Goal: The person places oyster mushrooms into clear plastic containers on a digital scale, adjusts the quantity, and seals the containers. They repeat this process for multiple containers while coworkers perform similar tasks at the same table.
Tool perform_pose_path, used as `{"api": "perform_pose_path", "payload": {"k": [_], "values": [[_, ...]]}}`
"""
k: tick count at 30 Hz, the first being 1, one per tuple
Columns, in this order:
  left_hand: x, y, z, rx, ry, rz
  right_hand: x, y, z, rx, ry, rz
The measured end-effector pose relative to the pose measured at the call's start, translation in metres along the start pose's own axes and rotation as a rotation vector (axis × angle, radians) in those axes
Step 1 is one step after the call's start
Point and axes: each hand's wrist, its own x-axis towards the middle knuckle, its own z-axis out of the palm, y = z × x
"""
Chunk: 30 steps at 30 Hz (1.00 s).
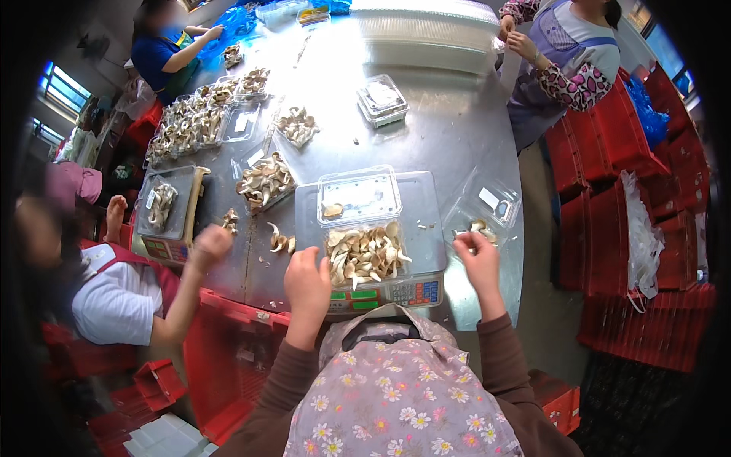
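Observation:
In front of me a clear plastic clamshell box, its lid folded back, lies on a digital scale. Oyster mushrooms fill the box, and one mushroom piece rests on the lid. At the box's left side is my left hand, thumb and fingers apart, nothing visible in it. My right hand is off the scale's right edge, its fingertips at a few mushrooms beside another open clamshell. Whether it grips one is unclear. Loose mushrooms lie left of the scale.
A co-worker at my left reaches near a second scale. Filled mushroom boxes stand at the back left, closed clamshells farther back. Two more people stand across the metal table. Red crates are stacked at right.

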Motion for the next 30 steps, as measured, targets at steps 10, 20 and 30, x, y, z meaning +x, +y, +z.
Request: {"api": "perform_pose_path", "payload": {"k": [10, 20, 30], "values": [[-0.015, 0.018, -0.026, -0.503, -0.26, -0.06, -0.037, -0.01, 0.051, 0.423, -0.412, 0.247], [-0.009, 0.019, -0.025, -0.625, -0.36, -0.236, -0.043, -0.019, 0.042, 0.47, -0.373, 0.281], [-0.025, -0.009, 0.021, -0.601, -0.34, -0.191, -0.054, -0.029, 0.045, 0.134, -0.153, -0.01]]}}
